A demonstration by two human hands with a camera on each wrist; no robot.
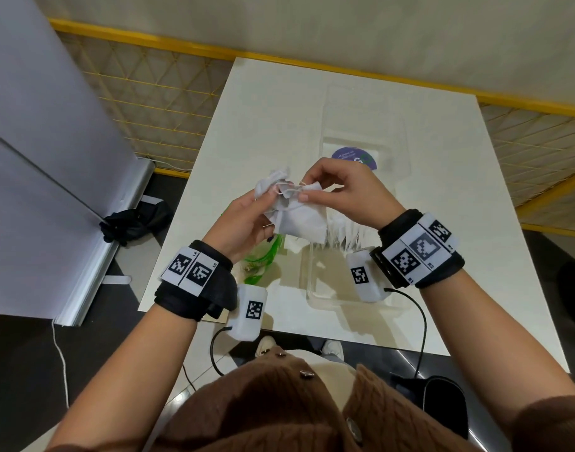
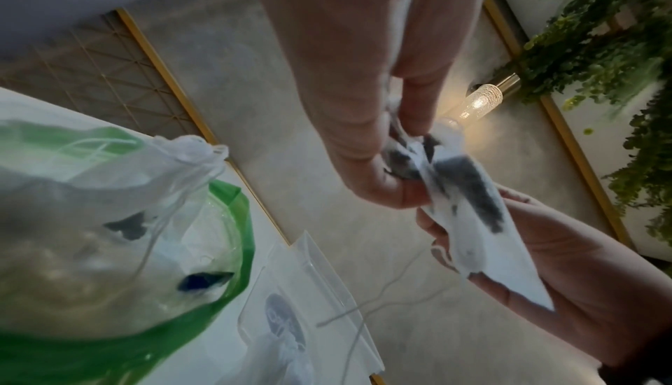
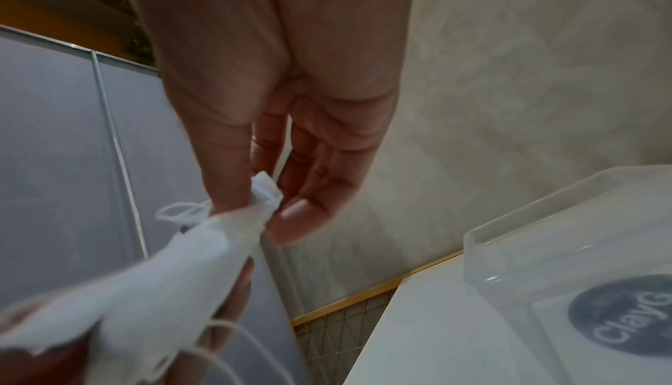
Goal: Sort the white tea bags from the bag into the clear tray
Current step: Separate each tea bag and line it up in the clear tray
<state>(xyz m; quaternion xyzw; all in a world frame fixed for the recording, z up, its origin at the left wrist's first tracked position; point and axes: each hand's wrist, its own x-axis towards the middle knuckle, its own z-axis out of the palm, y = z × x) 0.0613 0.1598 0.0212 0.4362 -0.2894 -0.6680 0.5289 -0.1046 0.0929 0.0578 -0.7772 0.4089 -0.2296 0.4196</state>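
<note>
Both hands are raised above the white table and hold a tangled bunch of white tea bags with strings. My left hand grips the crumpled bags on the left of the bunch. My right hand pinches the gathered top of one tea bag between thumb and forefinger. Below my left hand lies the clear plastic bag with a green rim, with more tea bags in it. The clear tray stands under my right wrist, and several white tea bags stand in it.
A clear lid or second tray with a round purple sticker lies beyond the hands. A yellow wire fence runs behind and left of the table. A grey panel stands at the left. Cables hang off the near table edge.
</note>
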